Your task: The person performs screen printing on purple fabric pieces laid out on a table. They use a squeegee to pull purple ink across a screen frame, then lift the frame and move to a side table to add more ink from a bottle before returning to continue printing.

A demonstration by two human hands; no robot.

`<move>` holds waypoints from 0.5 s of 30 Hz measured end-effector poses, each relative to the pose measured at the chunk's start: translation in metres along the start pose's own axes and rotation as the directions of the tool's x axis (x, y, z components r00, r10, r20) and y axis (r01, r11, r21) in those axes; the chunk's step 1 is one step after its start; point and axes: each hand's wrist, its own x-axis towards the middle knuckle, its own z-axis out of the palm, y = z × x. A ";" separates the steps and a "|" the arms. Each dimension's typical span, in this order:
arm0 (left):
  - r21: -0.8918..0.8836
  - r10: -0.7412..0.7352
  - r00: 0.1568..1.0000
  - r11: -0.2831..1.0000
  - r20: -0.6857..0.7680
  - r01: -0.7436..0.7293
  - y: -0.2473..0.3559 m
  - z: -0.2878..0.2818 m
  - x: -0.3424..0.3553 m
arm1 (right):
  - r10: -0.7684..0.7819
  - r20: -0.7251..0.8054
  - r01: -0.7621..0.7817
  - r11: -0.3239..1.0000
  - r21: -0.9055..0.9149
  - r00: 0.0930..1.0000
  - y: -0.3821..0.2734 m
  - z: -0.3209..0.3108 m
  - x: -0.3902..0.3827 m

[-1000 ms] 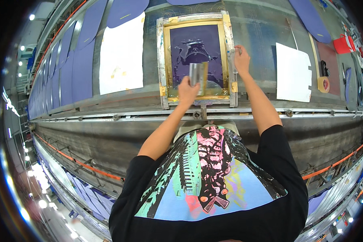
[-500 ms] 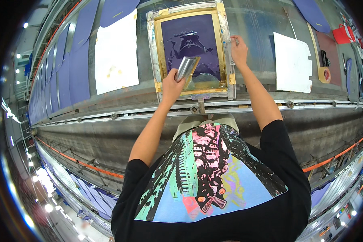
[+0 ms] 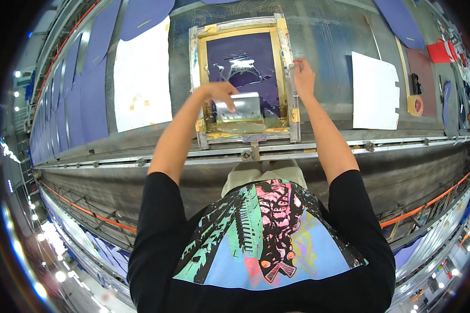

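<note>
Head view: squeegee [image 3: 239, 108] is gripped along its top edge by left hand [image 3: 220, 92], fingers curled over it, inside the screen frame [image 3: 290, 78]. Right hand [image 3: 303, 78] is pressed on the frame's right rail, fingers together. Blade judged stiff, light, ink-slick; handle edge is the likely hold.

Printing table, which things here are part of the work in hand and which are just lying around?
In use:
- screen frame, right hand on its right rail
- squeegee, held by left hand

Lying about:
- white sheets
- tape roll
- red container
- purple panels
</note>
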 end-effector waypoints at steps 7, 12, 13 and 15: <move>0.304 0.223 0.598 0.952 -0.770 0.037 0.035 -0.061 0.012 | 0.079 0.030 -0.077 0.995 -0.063 0.996 -0.006 -0.003 -0.002; 0.503 0.465 0.214 0.844 -0.859 0.186 0.019 0.036 0.036 | 0.135 0.071 -0.131 0.989 -0.061 0.988 -0.021 -0.008 -0.003; 0.533 0.489 0.239 0.828 -0.839 0.174 0.016 0.059 0.030 | 0.120 0.042 -0.118 0.991 -0.056 0.992 -0.017 -0.009 -0.004; 0.586 0.549 0.236 0.799 -0.802 0.133 0.017 0.091 0.013 | 0.065 -0.023 -0.066 0.997 -0.033 0.998 -0.011 -0.008 0.002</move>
